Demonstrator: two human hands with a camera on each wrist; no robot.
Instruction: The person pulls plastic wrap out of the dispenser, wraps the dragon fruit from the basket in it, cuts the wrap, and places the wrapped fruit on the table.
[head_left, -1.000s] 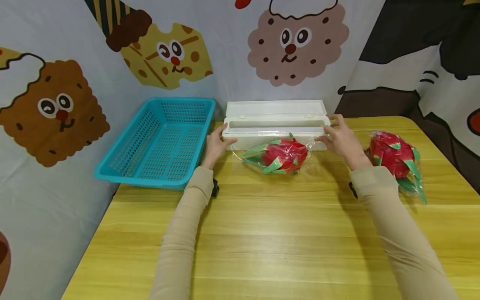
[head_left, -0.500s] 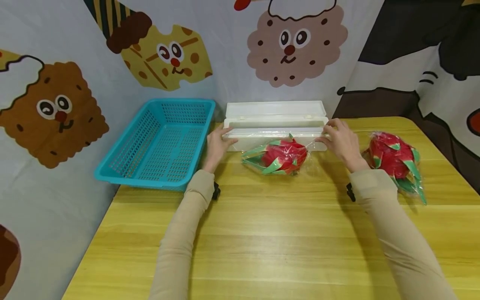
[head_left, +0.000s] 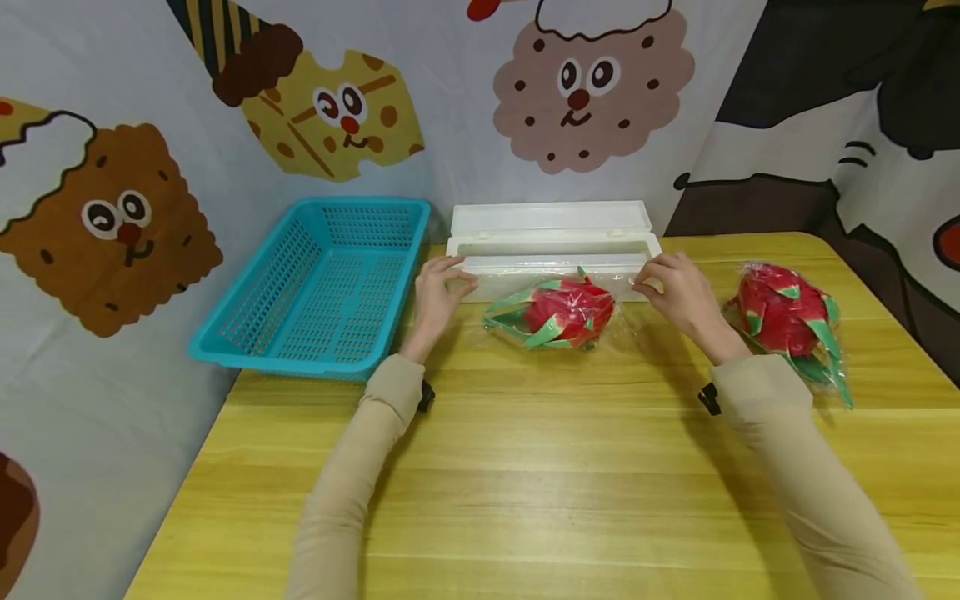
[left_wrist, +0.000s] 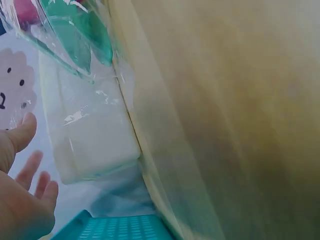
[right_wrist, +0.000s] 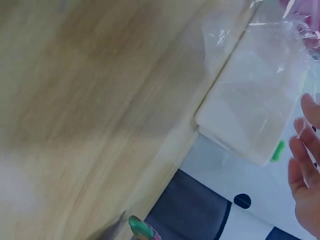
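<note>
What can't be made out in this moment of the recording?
- Head view: whether the left hand and right hand pinch the clear film at the white dispenser box; fingertips too small.
- Left wrist view: only the palm edge shows; frame edge cuts it.
- Right wrist view: table motion-blurred; fingers cut off.
- Film roll: hidden inside the box.

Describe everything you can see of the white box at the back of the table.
The white box is long, narrow and plastic-looking, lying lengthwise against the backdrop beside the basket. Its lid stands open behind a trough. Clear film comes over its front onto a dragon fruit. The left hand and right hand are at its ends.
</note>
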